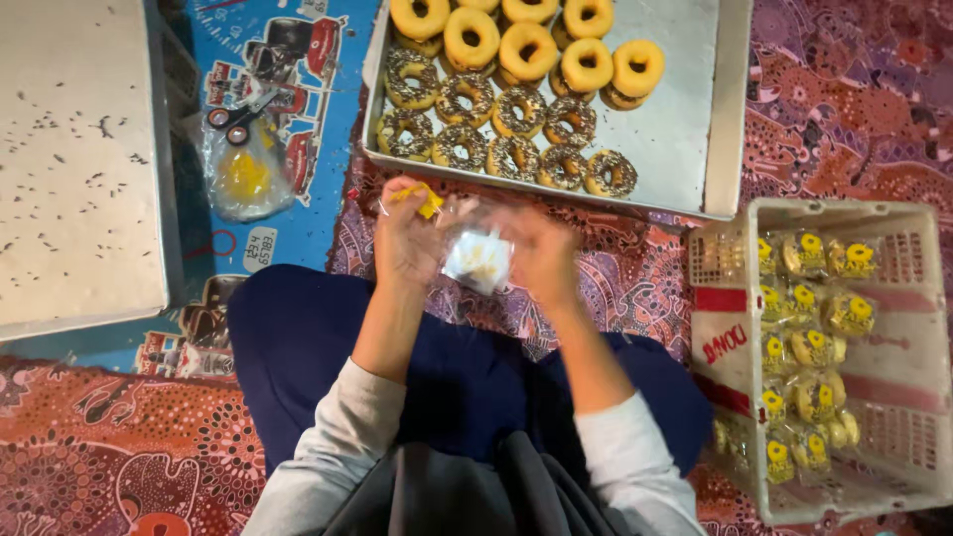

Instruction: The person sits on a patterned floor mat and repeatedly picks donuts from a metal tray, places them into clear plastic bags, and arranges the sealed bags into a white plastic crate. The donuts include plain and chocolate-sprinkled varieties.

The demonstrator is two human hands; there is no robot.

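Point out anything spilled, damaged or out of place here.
Nothing stands out. Doughnuts sit in neat rows on the tray, wrapped ones lie in the crate, and both hands hold a clear bag.

A single head-worn camera looks almost straight down, close over the seated person's lap and forearms. The metal doughnut tray [730, 109] lies at the top of the frame, the white plastic crate [898, 372] at right, a pale board [79, 159] at left.
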